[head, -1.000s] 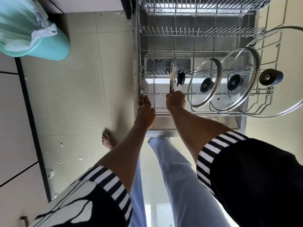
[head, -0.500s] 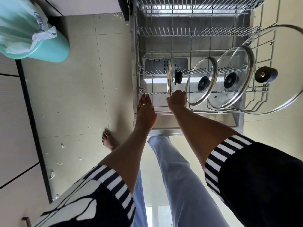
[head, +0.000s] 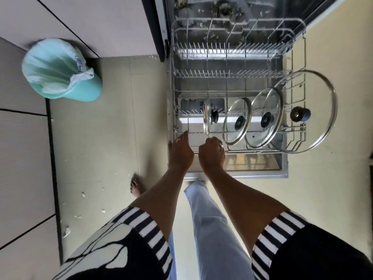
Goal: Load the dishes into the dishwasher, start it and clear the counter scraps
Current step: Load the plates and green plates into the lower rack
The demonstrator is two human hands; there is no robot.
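Observation:
The dishwasher's lower rack [head: 298,138] is pulled out over the open door [head: 282,168]. Several glass lids stand on edge in it. The smallest lid [head: 206,120] is at the left and the largest lid [head: 323,126] at the right. My left hand [head: 180,152] lies with straight fingers against the rack's front left corner. My right hand [head: 212,153] is curled over the rack's front rail, just below the smallest lid's rim. I cannot make out whether it grips the rail, the lid or nothing.
A teal bin [head: 60,71] with a liner stands on the floor at the left by the cabinets. Small white scraps [head: 82,195] lie scattered on the floor tiles near my bare foot [head: 136,186]. The dishwasher tub [head: 222,9] behind the rack shows food debris.
My right hand has dropped slightly from the smallest lid's lower rim towards the rack's front rail. My head has tilted, bringing more of the tub and bin into sight. The left hand stays put.

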